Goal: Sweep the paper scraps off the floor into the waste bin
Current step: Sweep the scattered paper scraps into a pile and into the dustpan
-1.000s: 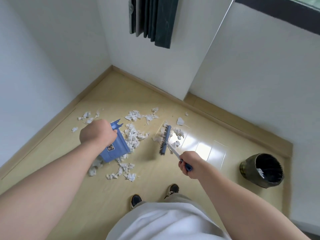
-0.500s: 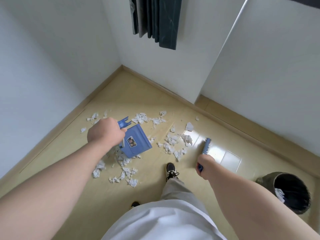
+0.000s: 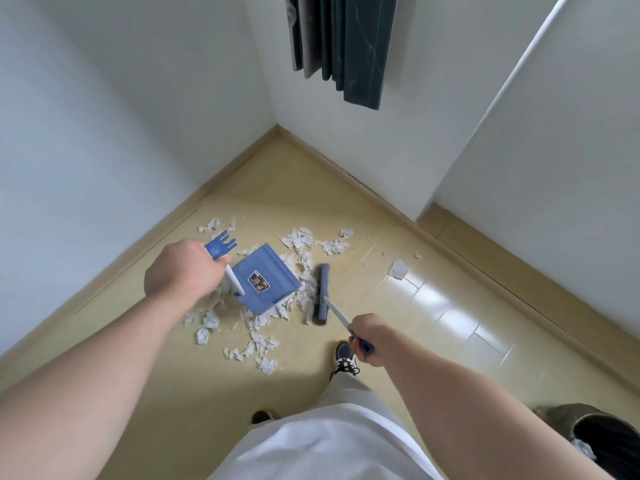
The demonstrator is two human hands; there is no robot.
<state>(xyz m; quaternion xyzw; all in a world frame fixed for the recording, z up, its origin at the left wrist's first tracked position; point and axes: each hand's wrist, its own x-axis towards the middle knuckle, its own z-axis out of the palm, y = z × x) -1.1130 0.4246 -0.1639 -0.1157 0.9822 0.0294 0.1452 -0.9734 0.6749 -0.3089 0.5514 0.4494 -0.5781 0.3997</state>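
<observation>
The paper scraps (image 3: 300,238) lie on the floor (image 3: 207,410) around the blue dustpan (image 3: 265,278), which my left hand (image 3: 181,271) grips by its handle. The brush (image 3: 320,294), gripped in my right hand (image 3: 369,337), has swung in beside the pan since half a second ago. The waste bin (image 3: 561,414) sits well apart.

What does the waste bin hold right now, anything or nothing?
Not empty: a white paper scrap shows inside the waste bin, against its dark interior. How full cannot be told; the frame edge cuts it off.
</observation>
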